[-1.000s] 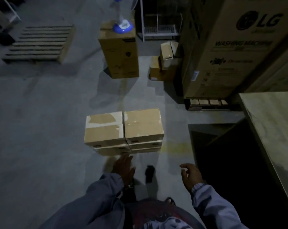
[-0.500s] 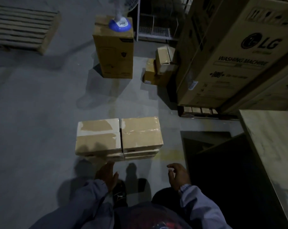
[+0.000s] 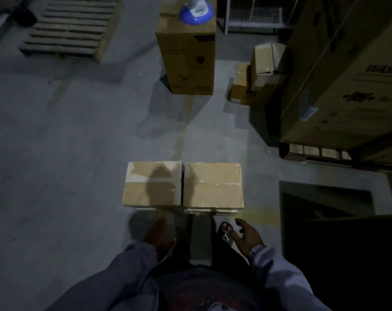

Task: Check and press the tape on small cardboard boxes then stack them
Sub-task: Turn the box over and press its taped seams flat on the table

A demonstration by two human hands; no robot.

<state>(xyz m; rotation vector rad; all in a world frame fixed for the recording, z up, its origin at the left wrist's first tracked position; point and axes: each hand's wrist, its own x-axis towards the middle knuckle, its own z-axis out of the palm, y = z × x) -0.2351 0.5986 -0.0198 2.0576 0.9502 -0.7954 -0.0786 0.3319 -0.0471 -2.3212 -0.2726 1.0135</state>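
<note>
**Grips empty and apart, hovering short of the stacked boxes**

Both grips are hanging empty. The left hand (image 3: 160,235) is reaching forward with its fingers loosely straight, though it is sitting in shadow. The right hand (image 3: 246,234) is spreading its fingers and holding nothing.

Just ahead of the fingertips, two small brown cardboard boxes are sitting side by side and touching. The left-hand box (image 3: 153,185) is lying ahead of the left grip and the right-hand box (image 3: 213,194) ahead of the right grip. Each is resting on a paler lower layer of boxes (image 3: 210,211) whose near edge is barely showing, and the stack is standing on the grey concrete floor (image 3: 78,153). A strip of glossy clear tape (image 3: 213,182) is running across the right-hand box's top seam.

Compared with a second ago, the view is looking more squarely down on the box tops, and dark shadows are now falling across them. The grips are staying clear of the cardboard. The person is probably closing in over the stack to check or press the top tape, with no contact made yet.
</note>
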